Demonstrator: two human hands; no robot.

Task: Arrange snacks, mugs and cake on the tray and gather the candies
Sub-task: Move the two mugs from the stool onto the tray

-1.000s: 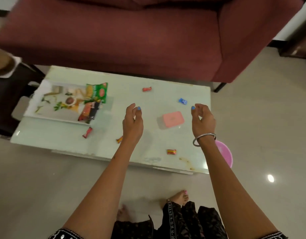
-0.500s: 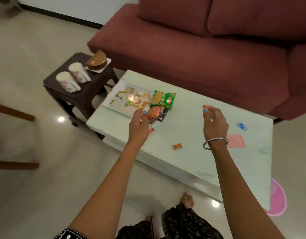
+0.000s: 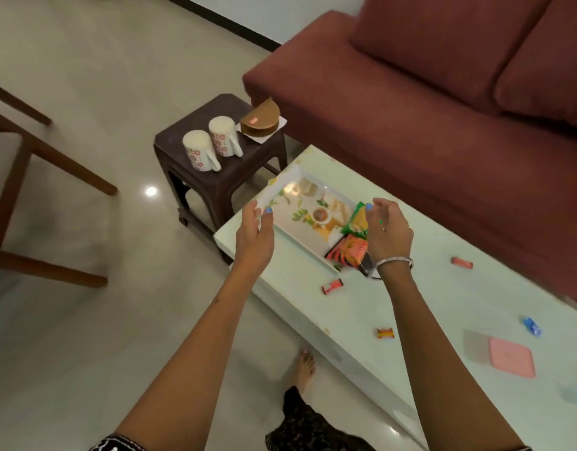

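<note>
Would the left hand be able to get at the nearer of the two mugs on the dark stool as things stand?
Probably yes. The left hand holds nothing and hovers at the tray's near corner, and the nearer mug stands upright on the dark stool just beyond, with nothing between them. It would still need a forward reach.

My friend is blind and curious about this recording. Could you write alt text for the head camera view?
A person's left hand and right hand, holding nothing, reach over a tray with two snack packets on a pale coffee table. Two mugs and a half cake wait on a dark stool; wrapped candies lie scattered on the table.
</note>
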